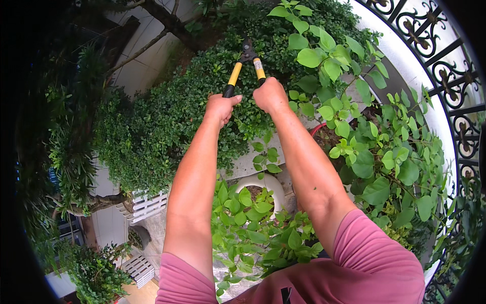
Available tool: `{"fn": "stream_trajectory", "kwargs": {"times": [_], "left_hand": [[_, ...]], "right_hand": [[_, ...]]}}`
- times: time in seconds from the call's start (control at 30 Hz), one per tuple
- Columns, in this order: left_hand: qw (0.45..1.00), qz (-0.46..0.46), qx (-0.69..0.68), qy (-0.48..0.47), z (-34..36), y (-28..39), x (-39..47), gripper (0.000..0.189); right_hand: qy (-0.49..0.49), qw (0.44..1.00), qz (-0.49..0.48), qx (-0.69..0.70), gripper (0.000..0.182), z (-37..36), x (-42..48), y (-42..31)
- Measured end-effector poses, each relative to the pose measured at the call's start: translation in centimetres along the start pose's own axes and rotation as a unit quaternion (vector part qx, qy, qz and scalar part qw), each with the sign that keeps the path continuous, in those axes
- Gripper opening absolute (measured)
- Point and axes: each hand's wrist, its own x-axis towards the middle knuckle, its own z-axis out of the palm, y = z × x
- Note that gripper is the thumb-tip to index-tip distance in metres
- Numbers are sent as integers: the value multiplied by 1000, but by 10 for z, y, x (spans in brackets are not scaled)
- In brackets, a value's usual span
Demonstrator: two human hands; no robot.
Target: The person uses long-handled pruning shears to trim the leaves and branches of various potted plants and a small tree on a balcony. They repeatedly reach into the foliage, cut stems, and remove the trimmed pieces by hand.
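A pair of hedge shears (247,53) with yellow and black handles points away from me over a dense green hedge (163,110). My left hand (222,109) grips the black end of the left handle, its thumb lying towards the right. Around the right handle's black grip my right hand (270,95) is closed. The handles stand somewhat apart and meet at the pivot. Dark foliage hides most of the blades.
Leafy branches (330,60) reach in close to the right hand. Below the arms stands a round white planter (279,190) with a leafy plant. A red-rimmed pot (318,129) sits at right, before a black iron fence (450,76). A tree trunk (167,19) rises at upper left.
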Motion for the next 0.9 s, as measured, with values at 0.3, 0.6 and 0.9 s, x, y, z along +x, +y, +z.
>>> {"fn": "stream_trajectory", "kwargs": {"times": [0.3, 0.6, 0.9], "left_hand": [[998, -2, 5, -60, -72, -38, -107, 24], [997, -25, -46, -62, -52, -97, -138, 23], [998, 6, -58, 29, -8, -83, -103, 34]], "right_hand": [[-90, 991, -92, 34, 33, -46, -105, 47], [-97, 989, -111, 5, 46, -50, -141, 83], [21, 997, -70, 9, 35, 42, -114, 64]]}}
